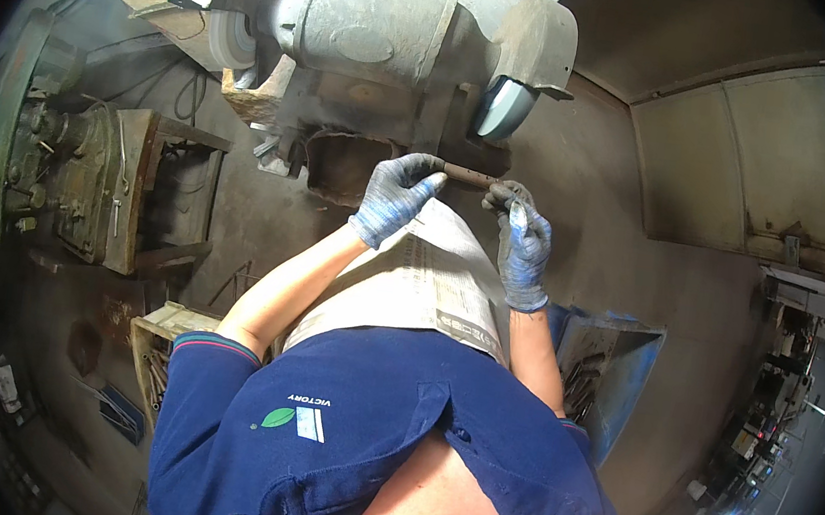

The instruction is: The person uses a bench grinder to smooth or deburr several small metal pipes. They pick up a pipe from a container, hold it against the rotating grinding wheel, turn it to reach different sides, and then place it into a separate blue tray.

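Observation:
Both my hands wear blue-grey knit gloves and hold a short dark metal rod level between them. My left hand grips the rod's left end. My right hand closes on its right end. The rod sits just below the right grinding wheel of a grey bench grinder, apart from the wheel. A sheet of newspaper lies over my lap under my forearms.
The grinder's left wheel is at the upper left. A rusty machine with a wooden frame stands to the left. A wooden crate of metal pieces sits at lower left, a blue bin with rods at right.

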`<state>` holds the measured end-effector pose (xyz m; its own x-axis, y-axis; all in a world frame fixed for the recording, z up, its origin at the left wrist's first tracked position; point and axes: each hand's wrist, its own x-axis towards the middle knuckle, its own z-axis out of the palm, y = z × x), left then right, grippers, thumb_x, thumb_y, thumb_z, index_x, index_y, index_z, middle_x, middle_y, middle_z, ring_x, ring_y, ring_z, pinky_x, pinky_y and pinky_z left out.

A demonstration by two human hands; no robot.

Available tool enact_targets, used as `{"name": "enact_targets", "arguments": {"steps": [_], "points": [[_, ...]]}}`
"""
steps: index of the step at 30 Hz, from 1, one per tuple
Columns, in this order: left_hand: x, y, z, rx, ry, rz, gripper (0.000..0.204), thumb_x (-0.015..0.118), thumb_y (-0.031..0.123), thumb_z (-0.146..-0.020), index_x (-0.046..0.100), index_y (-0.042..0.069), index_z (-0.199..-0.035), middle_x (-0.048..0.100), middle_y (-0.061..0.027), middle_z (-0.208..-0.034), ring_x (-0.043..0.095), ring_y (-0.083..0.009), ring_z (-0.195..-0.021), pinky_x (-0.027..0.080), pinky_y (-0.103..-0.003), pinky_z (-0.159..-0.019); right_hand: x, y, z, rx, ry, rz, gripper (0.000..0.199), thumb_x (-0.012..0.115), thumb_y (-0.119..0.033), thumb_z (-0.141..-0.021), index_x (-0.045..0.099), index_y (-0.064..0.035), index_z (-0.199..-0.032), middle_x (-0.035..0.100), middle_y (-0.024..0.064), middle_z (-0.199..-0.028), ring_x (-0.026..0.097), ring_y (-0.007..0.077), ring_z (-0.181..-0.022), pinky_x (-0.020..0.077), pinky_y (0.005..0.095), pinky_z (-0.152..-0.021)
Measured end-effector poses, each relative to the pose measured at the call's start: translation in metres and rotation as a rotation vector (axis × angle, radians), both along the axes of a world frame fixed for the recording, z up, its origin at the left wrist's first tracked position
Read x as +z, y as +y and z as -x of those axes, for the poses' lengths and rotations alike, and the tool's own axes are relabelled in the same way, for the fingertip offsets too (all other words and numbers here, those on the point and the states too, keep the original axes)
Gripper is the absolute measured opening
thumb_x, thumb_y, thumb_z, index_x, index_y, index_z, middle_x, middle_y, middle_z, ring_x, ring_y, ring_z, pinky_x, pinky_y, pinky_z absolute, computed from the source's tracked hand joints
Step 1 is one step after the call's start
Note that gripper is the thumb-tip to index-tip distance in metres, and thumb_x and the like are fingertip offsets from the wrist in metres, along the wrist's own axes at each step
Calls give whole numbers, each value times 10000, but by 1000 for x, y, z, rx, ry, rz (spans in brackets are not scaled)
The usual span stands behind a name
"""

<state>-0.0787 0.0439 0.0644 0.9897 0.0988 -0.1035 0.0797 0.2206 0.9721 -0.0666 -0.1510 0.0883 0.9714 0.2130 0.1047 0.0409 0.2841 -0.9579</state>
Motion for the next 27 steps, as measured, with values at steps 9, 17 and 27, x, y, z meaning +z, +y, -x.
{"name": "enact_targets", "arguments": {"steps": [9,17,27], "points": [[-24,-17,-35,72,128,167,115,607,38,-847,647,-31,-930,647,-35,-803,578,-70,-700,499,-221,-643,-25,-14,-22,-125,-170,428,185,627,-20,-826,668,2,-1005,644,118,-1062,571,191,-1046,435,283,-900],[-39,-48,-68,129,151,285,92,605,31,-850,647,-29,-906,658,-61,-801,613,-117,-684,514,-241,-652,-42,-31,-51,-124,-48,361,180,581,-31,-867,649,21,-1025,633,96,-1064,579,155,-1003,448,294,-913],[-38,-53,-81,164,261,257,81,592,30,-858,657,-10,-885,650,-56,-765,599,-113,-657,512,-240,-618,-67,-35,-68,-88,68,297,208,574,-106,-895,630,25,-1046,642,99,-1025,593,161,-946,459,301,-890]]}}
